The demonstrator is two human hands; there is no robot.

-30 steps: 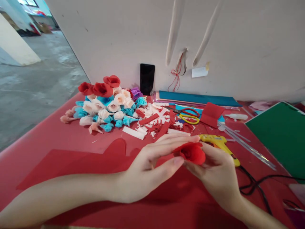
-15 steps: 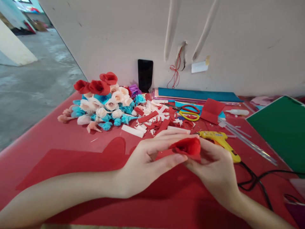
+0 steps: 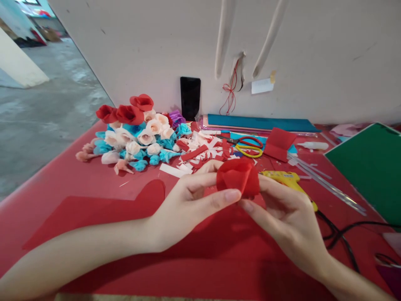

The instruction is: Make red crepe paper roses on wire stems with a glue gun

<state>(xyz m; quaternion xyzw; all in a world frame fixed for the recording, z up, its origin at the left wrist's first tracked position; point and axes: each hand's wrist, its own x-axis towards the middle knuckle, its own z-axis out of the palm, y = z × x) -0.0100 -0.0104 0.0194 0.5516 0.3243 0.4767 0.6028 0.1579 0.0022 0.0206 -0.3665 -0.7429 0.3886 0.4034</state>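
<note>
Head view: red paper flower (image 3: 238, 177) at ctr of frame, held betw both hands above table. L hand (image 3: 188, 205) pinches it, thumb in front, fingers behind; R hand (image 3: 291, 217) pinches near its base, thumb tip close to L thumb

Risks (judged): thin petals cd crease or flatten if thumbs press too hard; outer wrap cd spring loose if either pinch slackens; whether any glue holds it, can't tell. Yellow glue gun (image 3: 286, 179) lies just beyond R fingers, so a careless swing cd knock it; hot or not, can't tell. Its black cable (image 3: 369, 223), lower R, cd snag R forearm

Surface: red table (image 3: 103, 179), w/ red sheet (image 3: 94, 213) L of ctr, low contrast, so easily overlooked. Mid-frame: paper scraps (image 3: 206, 152) & scissors (image 3: 240, 146), whose blades run in among the litter. Heap of paper flowers (image 3: 134, 136) (red, cream, blue, pink, purple) L of scraps; green board (image 3: 369, 171) at R edge

Room: pale wall panel (image 3: 140, 42) behind, black phone (image 3: 190, 98) propped on it; grey floor (image 3: 72, 75) upper L, background blurred
</note>
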